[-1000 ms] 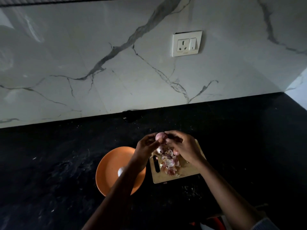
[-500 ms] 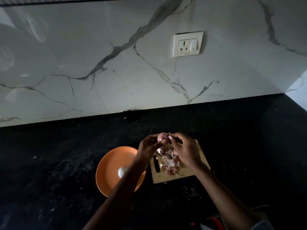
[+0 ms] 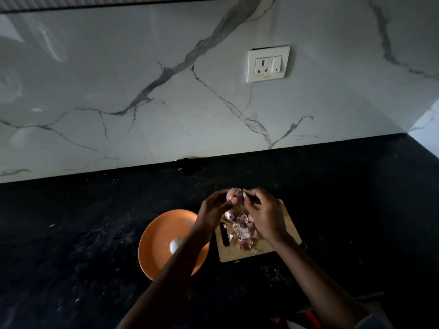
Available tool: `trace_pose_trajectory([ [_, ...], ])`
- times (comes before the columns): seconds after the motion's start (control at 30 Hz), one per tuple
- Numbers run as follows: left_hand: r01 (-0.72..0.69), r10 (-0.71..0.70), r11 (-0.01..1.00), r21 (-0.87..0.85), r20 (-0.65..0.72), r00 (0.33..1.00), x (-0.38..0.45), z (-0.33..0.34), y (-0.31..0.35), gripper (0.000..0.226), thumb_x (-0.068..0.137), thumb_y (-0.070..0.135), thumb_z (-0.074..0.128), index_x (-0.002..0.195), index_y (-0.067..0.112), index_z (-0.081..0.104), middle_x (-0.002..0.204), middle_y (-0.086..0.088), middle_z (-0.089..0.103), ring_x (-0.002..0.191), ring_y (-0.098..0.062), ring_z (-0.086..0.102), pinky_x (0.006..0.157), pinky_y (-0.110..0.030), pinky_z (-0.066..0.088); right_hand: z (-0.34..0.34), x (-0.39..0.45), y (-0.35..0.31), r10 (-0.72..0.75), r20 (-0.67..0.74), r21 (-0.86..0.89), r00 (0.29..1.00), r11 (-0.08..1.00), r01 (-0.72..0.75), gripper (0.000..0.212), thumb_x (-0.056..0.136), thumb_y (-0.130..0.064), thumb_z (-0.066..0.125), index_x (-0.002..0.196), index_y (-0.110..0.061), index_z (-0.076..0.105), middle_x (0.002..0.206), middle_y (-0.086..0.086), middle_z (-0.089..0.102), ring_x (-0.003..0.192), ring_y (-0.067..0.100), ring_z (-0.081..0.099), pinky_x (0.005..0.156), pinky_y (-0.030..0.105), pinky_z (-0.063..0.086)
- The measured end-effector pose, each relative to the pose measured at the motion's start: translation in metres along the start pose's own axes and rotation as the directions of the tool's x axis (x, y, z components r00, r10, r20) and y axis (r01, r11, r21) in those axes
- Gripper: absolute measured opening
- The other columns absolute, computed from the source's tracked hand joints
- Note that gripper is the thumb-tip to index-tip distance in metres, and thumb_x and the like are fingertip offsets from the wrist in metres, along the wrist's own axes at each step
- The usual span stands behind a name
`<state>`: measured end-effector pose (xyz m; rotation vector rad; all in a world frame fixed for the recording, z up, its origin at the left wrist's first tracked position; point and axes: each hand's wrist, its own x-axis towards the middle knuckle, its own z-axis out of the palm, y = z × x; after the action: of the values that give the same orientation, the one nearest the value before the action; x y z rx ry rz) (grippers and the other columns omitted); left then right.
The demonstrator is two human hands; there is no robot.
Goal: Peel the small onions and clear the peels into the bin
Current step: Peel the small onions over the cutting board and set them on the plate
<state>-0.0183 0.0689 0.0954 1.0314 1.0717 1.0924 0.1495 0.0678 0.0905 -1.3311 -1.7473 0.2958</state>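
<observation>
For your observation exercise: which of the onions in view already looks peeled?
The pale white onion on the orange plate; the pinkish one held by both hands isn't.

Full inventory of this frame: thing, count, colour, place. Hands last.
onion in hand: 1, pinkish purple, held above the board's far end
onion on board: 1, pinkish, far left of the board, partly hidden by the left hand
peels: a pile, pink and white, on the board
board: 1, light wood, on the counter right of the plate
plate: 1, orange, on the counter left of the board
peeled onion: 1, white, on the plate, partly hidden by the left forearm
counter: 1, black, speckled
wall: white marble with grey veins
socket: 1, cream, on the wall
left hand: holds the onion
right hand: fingers pinch at the onion's top
</observation>
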Motion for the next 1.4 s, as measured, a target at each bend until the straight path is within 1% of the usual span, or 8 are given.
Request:
trace_pose_trajectory([
  [0.17, 0.001, -0.001, 1.0, 0.008, -0.001, 1.0, -0.001, -0.006, -0.002, 0.026, 0.09, 0.008, 0.066, 0.116, 0.01, 0.068, 0.104, -0.001, 0.075, 0.097, -0.011, 0.07, 0.081, -0.022, 0.054, -0.01, 0.005, 0.004, 0.142, 0.141, 0.063, 0.98, 0.986, -0.152, 0.034, 0.101, -0.038, 0.05, 0.111, -0.015, 0.072, 0.096, -0.006, 0.074, 0.085, 0.0, 0.068, 0.07, 0.007, 0.049],
  [0.27, -0.001, 0.002, 1.0, 0.012, -0.003, 1.0, -0.002, -0.008, -0.002, 0.027, 0.089, 0.01, 0.067, 0.116, 0.011, 0.067, 0.103, 0.0, 0.076, 0.096, -0.011, 0.071, 0.078, -0.021, 0.054, -0.013, 0.006, 0.01, 0.279, 0.164, 0.062, 0.946, 0.954, -0.292, 0.025, 0.103, -0.029, 0.051, 0.113, -0.015, 0.07, 0.094, -0.005, 0.073, 0.073, -0.002, 0.066, 0.06, 0.007, 0.048],
  [0.4, -0.005, 0.005, 0.999, 0.032, 0.008, 1.0, 0.001, -0.005, 0.0, 0.03, 0.084, 0.016, 0.071, 0.114, 0.014, 0.067, 0.105, -0.003, 0.074, 0.098, -0.013, 0.07, 0.086, -0.028, 0.056, -0.014, 0.004, 0.008, 0.242, 0.275, 0.054, 0.931, 0.962, -0.266, 0.025, 0.101, -0.021, 0.057, 0.125, -0.019, 0.065, 0.112, -0.014, 0.066, 0.095, -0.007, 0.058, 0.074, -0.002, 0.042],
  [0.5, -0.023, 0.023, 0.998, 0.056, 0.004, 1.0, 0.004, -0.005, -0.001, 0.025, 0.089, 0.003, 0.068, 0.112, 0.012, 0.066, 0.101, -0.002, 0.073, 0.091, -0.007, 0.07, 0.08, -0.021, 0.054, -0.013, 0.006, 0.006, 0.23, 0.319, 0.123, 0.919, 0.952, -0.281, 0.035, 0.098, -0.035, 0.061, 0.129, -0.019, 0.065, 0.118, -0.01, 0.068, 0.105, -0.002, 0.061, 0.081, -0.001, 0.041],
  [0.77, -0.019, 0.005, 0.989, 0.148, 0.097, 0.995, 0.01, -0.016, -0.003, 0.037, 0.079, 0.02, 0.078, 0.114, 0.014, 0.069, 0.108, -0.005, 0.076, 0.103, -0.017, 0.07, 0.092, -0.031, 0.055, -0.02, 0.009, 0.014, 0.254, 0.387, 0.181, 0.886, 0.922, -0.343, 0.027, 0.087, -0.028, 0.075, 0.113, -0.023, 0.072, 0.103, -0.018, 0.069, 0.087, -0.008, 0.066, 0.078, 0.012, 0.052],
  [0.97, -0.017, -0.005, 0.979, 0.204, 0.104, 0.995, 0.011, -0.018, -0.001, 0.039, 0.074, 0.024, 0.078, 0.112, 0.018, 0.069, 0.105, 0.001, 0.076, 0.103, -0.016, 0.07, 0.095, -0.035, 0.054, -0.02, 0.006, 0.014, 0.157, 0.337, 0.123, 0.928, 0.97, -0.208, 0.023, 0.092, -0.023, 0.071, 0.113, -0.014, 0.074, 0.095, -0.013, 0.072, 0.073, -0.013, 0.065, 0.063, 0.007, 0.049],
  [1.13, -0.03, 0.017, 0.983, 0.183, 0.073, 0.997, 0.01, -0.014, -0.003, 0.032, 0.082, 0.012, 0.075, 0.114, 0.01, 0.069, 0.111, -0.013, 0.074, 0.104, -0.022, 0.07, 0.095, -0.037, 0.054, -0.014, -0.001, 0.014, 0.067, 0.203, 0.048, 0.977, 0.996, -0.079, 0.021, 0.092, -0.014, 0.071, 0.111, -0.007, 0.075, 0.1, 0.001, 0.077, 0.091, -0.008, 0.062, 0.073, -0.001, 0.044],
  [1.4, -0.038, 0.028, 0.98, 0.196, 0.053, 0.998, 0.009, -0.01, -0.003, 0.035, 0.078, 0.023, 0.081, 0.111, 0.015, 0.071, 0.109, -0.01, 0.074, 0.106, -0.024, 0.07, 0.097, -0.042, 0.052, -0.012, -0.006, 0.016, 0.035, 0.174, 0.011, 0.984, 0.999, -0.037, 0.02, 0.094, -0.011, 0.068, 0.113, -0.007, 0.073, 0.101, 0.002, 0.076, 0.087, -0.001, 0.065, 0.073, -0.001, 0.046],
])
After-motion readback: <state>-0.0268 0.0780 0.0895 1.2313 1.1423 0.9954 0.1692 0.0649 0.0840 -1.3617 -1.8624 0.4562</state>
